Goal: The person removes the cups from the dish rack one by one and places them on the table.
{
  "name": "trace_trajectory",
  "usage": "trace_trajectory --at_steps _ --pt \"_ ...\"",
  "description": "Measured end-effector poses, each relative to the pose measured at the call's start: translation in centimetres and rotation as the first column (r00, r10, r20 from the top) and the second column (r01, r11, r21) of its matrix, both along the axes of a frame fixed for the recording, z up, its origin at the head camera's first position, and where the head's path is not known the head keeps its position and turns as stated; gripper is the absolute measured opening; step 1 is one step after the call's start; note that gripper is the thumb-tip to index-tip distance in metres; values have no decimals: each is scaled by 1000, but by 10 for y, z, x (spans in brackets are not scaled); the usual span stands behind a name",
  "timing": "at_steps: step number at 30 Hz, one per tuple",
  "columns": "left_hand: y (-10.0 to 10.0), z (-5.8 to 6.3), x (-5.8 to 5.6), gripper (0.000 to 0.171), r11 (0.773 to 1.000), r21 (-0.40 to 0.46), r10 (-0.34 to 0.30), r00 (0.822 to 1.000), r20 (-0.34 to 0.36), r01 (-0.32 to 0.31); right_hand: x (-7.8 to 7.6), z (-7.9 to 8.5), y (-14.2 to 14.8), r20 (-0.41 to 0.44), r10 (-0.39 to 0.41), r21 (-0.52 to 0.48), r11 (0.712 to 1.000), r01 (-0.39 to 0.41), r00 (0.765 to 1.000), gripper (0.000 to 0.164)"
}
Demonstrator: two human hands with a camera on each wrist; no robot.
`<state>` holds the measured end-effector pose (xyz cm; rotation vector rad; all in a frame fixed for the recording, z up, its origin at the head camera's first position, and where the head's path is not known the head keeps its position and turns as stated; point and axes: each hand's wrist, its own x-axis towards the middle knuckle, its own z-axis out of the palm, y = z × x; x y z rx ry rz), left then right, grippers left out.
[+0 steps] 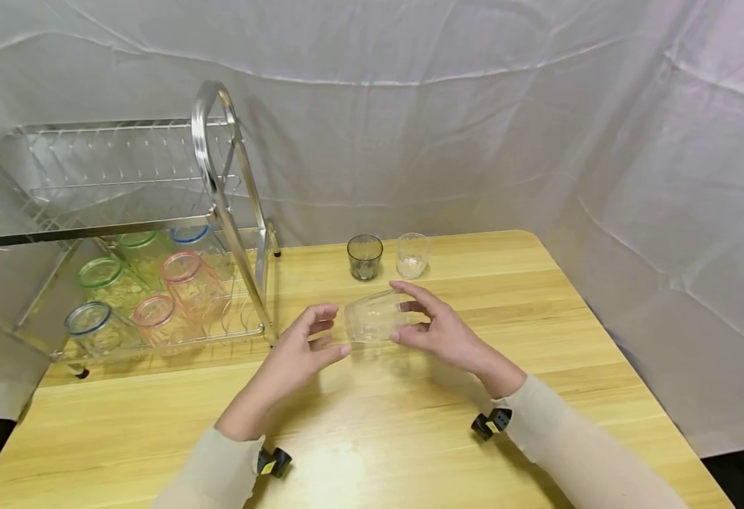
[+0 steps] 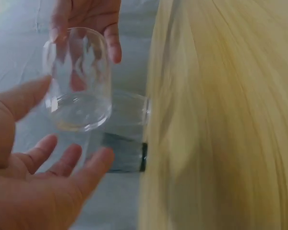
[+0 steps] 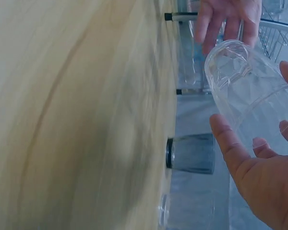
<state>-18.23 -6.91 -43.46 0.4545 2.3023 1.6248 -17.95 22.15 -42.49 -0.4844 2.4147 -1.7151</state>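
A clear drinking glass (image 1: pixel 372 319) is held on its side over the table, its base toward the left. My right hand (image 1: pixel 445 331) grips it near the wider rim end, thumb on the near side and fingers on the far side. Beside the base, my left hand (image 1: pixel 298 352) has its thumb and fingers spread apart with nothing between them. In the left wrist view, the left thumb overlaps the edge of the glass (image 2: pixel 81 108). The right wrist view shows the faceted base of the glass (image 3: pixel 230 64) facing the left hand (image 3: pixel 230 19).
A dark grey glass (image 1: pixel 365 258) and a clear glass (image 1: pixel 413 256) stand upright at the table's back edge. To the left, a two-tier metal dish rack (image 1: pixel 245 244) holds several glasses with green, blue and pink rims, such as a pink glass (image 1: pixel 165 322), on its lower tier.
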Motion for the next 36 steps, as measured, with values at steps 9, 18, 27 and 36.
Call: trace_trajectory --at_steps 9,18,27,36 --pt "-49 20 30 8 902 -263 107 768 -631 -341 -3 11 28 -58 -94 155 983 102 994 82" --pt "-89 25 33 6 816 -70 385 629 -675 -574 -13 29 67 -164 -155 396 894 209 974 82" --pt "-100 15 18 63 838 -325 141 750 -646 -438 -30 45 91 -200 -172 564 785 257 965 84" --pt "-101 4 10 55 812 -438 59 802 -595 -385 -55 49 110 -197 -179 642 720 264 964 83"
